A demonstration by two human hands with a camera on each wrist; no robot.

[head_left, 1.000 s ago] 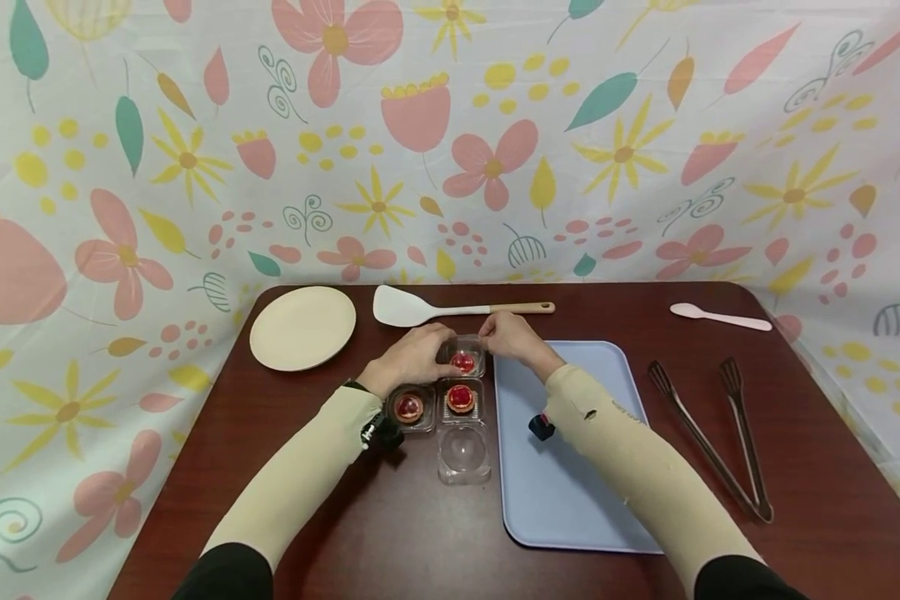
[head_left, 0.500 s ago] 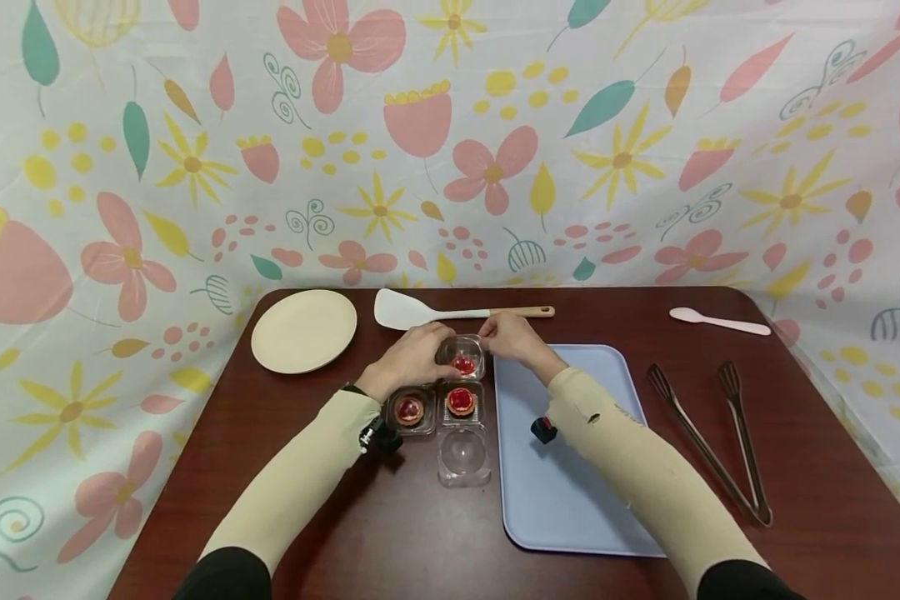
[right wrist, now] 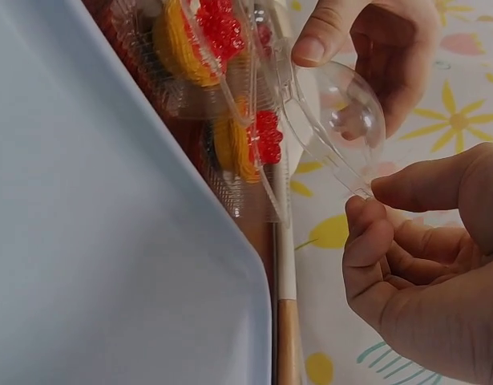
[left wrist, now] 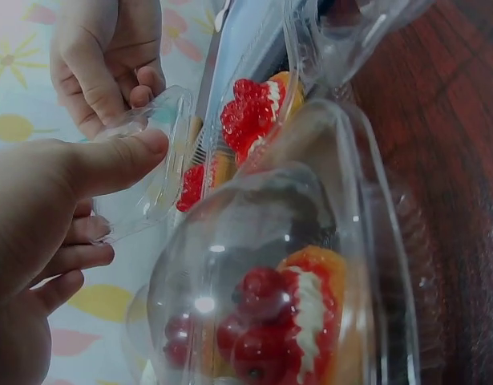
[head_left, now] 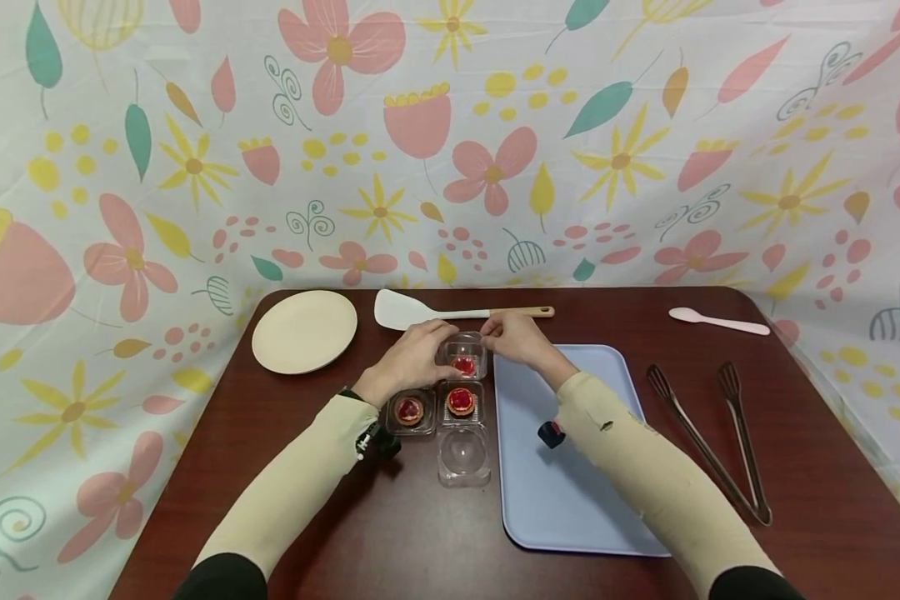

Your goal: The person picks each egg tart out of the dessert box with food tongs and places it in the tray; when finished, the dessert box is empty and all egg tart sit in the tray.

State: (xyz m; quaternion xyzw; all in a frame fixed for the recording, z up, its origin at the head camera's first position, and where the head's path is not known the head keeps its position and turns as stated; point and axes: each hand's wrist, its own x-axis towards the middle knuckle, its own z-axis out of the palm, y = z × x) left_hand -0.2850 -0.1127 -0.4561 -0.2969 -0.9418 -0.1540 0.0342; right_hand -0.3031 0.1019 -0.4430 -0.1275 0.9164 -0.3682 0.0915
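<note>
Over the far clear plastic box, both hands are at its domed lid (right wrist: 354,112). My left hand (head_left: 412,360) grips the lid's left side, its thumb on the near face and fingers behind. The right hand (head_left: 517,337) pinches the lid's far right edge between thumb and fingertip. In the right wrist view the lid stands tilted away from a red-topped tart (right wrist: 254,148) in the box. Nearer sits another tart (head_left: 461,402), uncovered, with a clear dome lid (head_left: 463,455) laid open before it. A third tart (head_left: 409,410) lies beneath a closed dome beside my left wrist.
A blue tray (head_left: 555,508) lies under the right forearm, just right of the boxes. Behind are a white spatula (head_left: 401,311) and a cream plate (head_left: 303,332). Metal tongs (head_left: 742,467) and a pink spoon (head_left: 720,318) lie at the right.
The right wrist and forearm have shifted slightly right, and the right hand has turned a little while still pinching the lid. The left hand stays nearly in place.
</note>
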